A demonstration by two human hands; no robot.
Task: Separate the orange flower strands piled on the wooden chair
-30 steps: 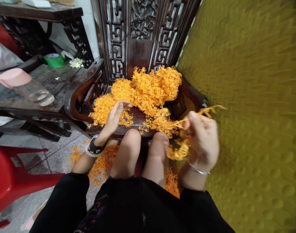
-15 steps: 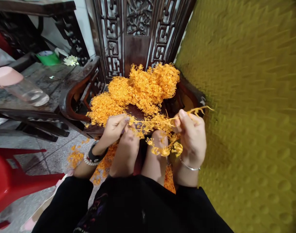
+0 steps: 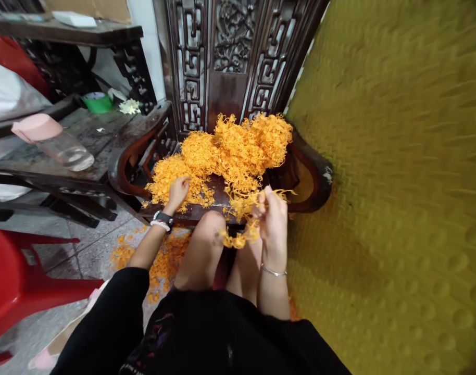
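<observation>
My right hand (image 3: 274, 216) is closed on a strand of orange plastic flowers (image 3: 238, 239), which loops down over my knees with a thin end sticking out past the fingers to the right. My left hand (image 3: 178, 194) is at the front left of a heap of the same orange flower pieces (image 3: 238, 148), its fingers drawn together; whether a piece is between them I cannot make out. The heap covers much of the seat of a dark carved wooden chair (image 3: 229, 99) in front of my knees.
Left of the chair, a dark wooden side table (image 3: 113, 136) bears a pink-lidded clear bottle (image 3: 60, 143), a green tape roll (image 3: 98, 102) and a pale flower (image 3: 129, 107). A red plastic stool (image 3: 11, 281) stands at left. Orange pieces (image 3: 163, 265) litter the floor. A yellow-green textured surface (image 3: 398, 172) rises at right.
My left hand has let go of the strand and moved left to the heap. My right hand, still holding the strand, has come left and the strand hangs slacker. The view has shifted slightly.
</observation>
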